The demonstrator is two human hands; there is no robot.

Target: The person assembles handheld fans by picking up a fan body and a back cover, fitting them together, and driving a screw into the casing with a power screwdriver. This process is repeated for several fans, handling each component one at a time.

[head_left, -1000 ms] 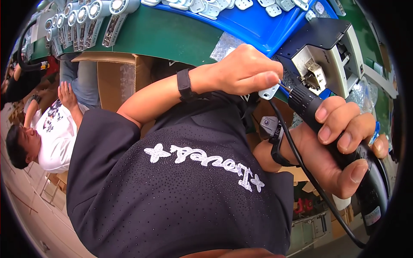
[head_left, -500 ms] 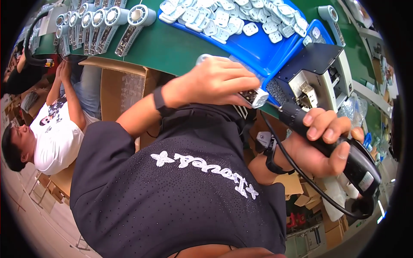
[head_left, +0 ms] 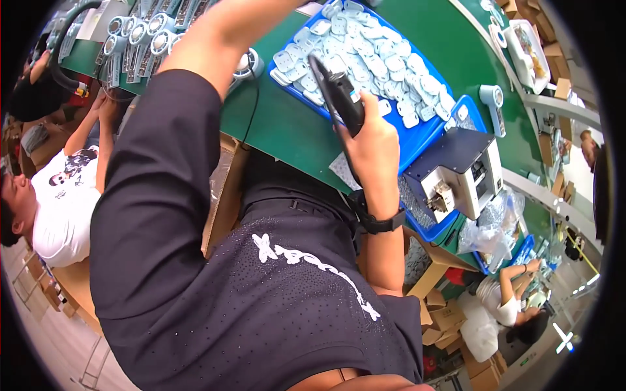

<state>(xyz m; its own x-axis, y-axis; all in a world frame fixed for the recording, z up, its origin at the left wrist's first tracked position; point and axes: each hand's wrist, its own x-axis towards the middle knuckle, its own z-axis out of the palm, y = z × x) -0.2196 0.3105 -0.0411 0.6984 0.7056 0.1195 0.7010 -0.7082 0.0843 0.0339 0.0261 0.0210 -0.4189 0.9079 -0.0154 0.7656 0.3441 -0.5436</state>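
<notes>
Screwdriver: black electric screwdriver (head_left: 339, 98), held over the front edge of the blue tray, its tip pointing up and to the left.
Table: green table (head_left: 280, 124) across the top of the view, carrying the tray and the other gear.
Tray: blue tray (head_left: 417, 140) full of small pale plastic parts (head_left: 378, 62), lying just behind the screwdriver.
Machine: dark box-shaped machine (head_left: 466, 169) with a pale front, at the right end of the tray.
Fans: row of pale handheld fans (head_left: 140, 39) at the far left of the table, well apart from the screwdriver.
Right hand: right hand (head_left: 375, 146), fingers wrapped tight round the screwdriver's grip; a black watch (head_left: 381, 223) sits on the wrist.
Left hand: left arm (head_left: 222, 32) reaches up past the top edge; the hand itself is out of sight, so I cannot tell how its fingers stand.
</notes>
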